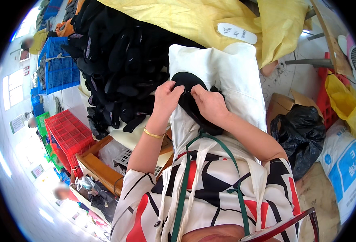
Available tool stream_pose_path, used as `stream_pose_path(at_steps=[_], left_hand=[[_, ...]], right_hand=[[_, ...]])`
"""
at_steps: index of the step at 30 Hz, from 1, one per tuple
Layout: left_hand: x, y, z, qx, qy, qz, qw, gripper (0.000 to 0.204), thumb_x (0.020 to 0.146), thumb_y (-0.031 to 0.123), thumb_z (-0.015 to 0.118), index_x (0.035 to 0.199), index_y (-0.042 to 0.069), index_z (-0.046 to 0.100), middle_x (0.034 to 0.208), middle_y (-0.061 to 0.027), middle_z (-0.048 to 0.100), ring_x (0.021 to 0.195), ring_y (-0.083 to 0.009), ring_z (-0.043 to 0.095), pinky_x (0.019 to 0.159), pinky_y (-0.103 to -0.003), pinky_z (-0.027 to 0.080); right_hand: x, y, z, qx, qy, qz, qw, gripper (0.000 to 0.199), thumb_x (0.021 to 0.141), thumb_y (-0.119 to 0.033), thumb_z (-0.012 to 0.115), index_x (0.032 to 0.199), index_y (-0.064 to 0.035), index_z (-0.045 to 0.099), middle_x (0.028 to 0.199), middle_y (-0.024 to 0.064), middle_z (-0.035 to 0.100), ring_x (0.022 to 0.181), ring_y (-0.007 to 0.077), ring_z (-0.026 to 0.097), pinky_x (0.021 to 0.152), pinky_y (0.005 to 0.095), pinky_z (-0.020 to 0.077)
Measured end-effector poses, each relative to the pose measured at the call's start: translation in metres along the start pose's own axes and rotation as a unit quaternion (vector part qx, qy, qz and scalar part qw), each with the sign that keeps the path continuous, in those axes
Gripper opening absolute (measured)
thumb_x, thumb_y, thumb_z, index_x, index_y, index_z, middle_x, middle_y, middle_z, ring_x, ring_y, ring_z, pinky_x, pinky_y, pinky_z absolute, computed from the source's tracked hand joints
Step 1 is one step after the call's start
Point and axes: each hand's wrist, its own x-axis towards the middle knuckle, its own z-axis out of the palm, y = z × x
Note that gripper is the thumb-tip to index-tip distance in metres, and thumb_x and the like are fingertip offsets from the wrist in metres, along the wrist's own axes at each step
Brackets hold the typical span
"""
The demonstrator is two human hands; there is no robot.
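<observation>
The left grip [169, 99] is pinching the black fabric piece [189, 82] at an edge, thumb and forefinger closing together on it with the other fingers curling in. The right grip [211, 105] is facing it from just beside, its fingertips also closing on the edge of the same piece, so that the two sets of fingertips are nearly meeting. Something small is glinting between them, too tiny to make out. The black piece is lying under and between both grips, its rounded end pointing ahead of them and a band of it curving back beneath the right grip. It is resting on a white cloth [242, 76], which is spreading over the lap below and around the grips.

A gold bracelet [154, 133] is circling the wrist behind the left grip. Ahead and to the left of that grip, a big heap of black pieces [117, 52] is piling up. Farther ahead of both grips, a yellow sheet [178, 16] is stretching across, and a white sole-shaped piece [237, 33] is lying on it. Well out to the left of the left grip, a blue crate [61, 66] is standing; nearer and lower, a red crate [69, 131] is sitting beside a wooden drawer [92, 167]. To the right of the right grip, a black plastic bag [301, 131] is slumping against a cardboard box [280, 105].
</observation>
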Motion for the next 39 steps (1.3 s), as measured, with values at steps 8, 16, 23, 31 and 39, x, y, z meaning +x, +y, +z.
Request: stream_pose_path(at_steps=[8, 16, 23, 31, 39], left_hand=[[0.005, -0.012, -0.002, -0.009, -0.026, 0.011, 1.0, 0.01, 0.087, 0.013, 0.066, 0.083, 0.004, 0.065, 0.069, 0.0069, 0.054, 0.058, -0.0018, 0.044, 0.052, -0.021, 0.033], [-0.002, 0.004, -0.008, -0.082, -0.057, -0.074, 0.992, 0.01, 0.088, 0.016, 0.065, 0.091, 0.006, 0.067, 0.073, 0.0049, 0.059, 0.056, -0.0051, 0.049, 0.054, -0.021, 0.042], [-0.004, -0.006, -0.011, -0.133, -0.088, -0.046, 0.986, 0.01, 0.089, 0.015, 0.068, 0.091, 0.006, 0.07, 0.075, 0.0042, 0.063, 0.058, -0.0038, 0.051, 0.056, -0.02, 0.043], [-0.003, -0.007, -0.003, -0.136, -0.068, -0.013, 0.988, 0.011, 0.088, 0.013, 0.071, 0.087, 0.002, 0.07, 0.073, 0.0029, 0.063, 0.058, -0.0037, 0.05, 0.054, -0.02, 0.042], [-0.003, -0.006, 0.003, -0.107, -0.03, 0.0, 0.994, 0.019, 0.085, 0.016, 0.075, 0.077, 0.003, 0.065, 0.065, 0.0047, 0.055, 0.054, -0.0022, 0.045, 0.048, -0.02, 0.038]], right_hand=[[0.002, -0.002, 0.001, -0.02, 0.013, -0.028, 0.999, 0.01, 0.097, -0.019, 0.051, 0.099, -0.0091, 0.05, 0.074, 0.0151, 0.066, 0.065, 0.0377, 0.064, 0.055, 0.0495, 0.0485], [0.005, -0.009, 0.004, -0.011, 0.021, -0.023, 0.999, 0.012, 0.095, -0.012, 0.05, 0.098, -0.0014, 0.046, 0.071, 0.0205, 0.064, 0.061, 0.0408, 0.063, 0.054, 0.0503, 0.0496], [0.032, -0.034, -0.037, 0.249, -0.151, 0.17, 0.941, 0.015, 0.092, -0.013, 0.057, 0.104, -0.0037, 0.053, 0.076, 0.0216, 0.065, 0.07, 0.0407, 0.065, 0.065, 0.0484, 0.0518], [0.047, 0.002, -0.002, 0.103, 0.094, -0.133, 0.981, 0.012, 0.095, -0.015, 0.057, 0.089, -0.0041, 0.058, 0.096, 0.0116, 0.066, 0.063, 0.0296, 0.061, 0.06, 0.0372, 0.0494], [0.053, -0.001, -0.051, 0.473, -0.102, 0.173, 0.858, 0.02, 0.103, -0.029, 0.052, 0.097, -0.0099, 0.053, 0.061, 0.0016, 0.057, 0.046, 0.0112, 0.053, 0.041, 0.0215, 0.0388]])
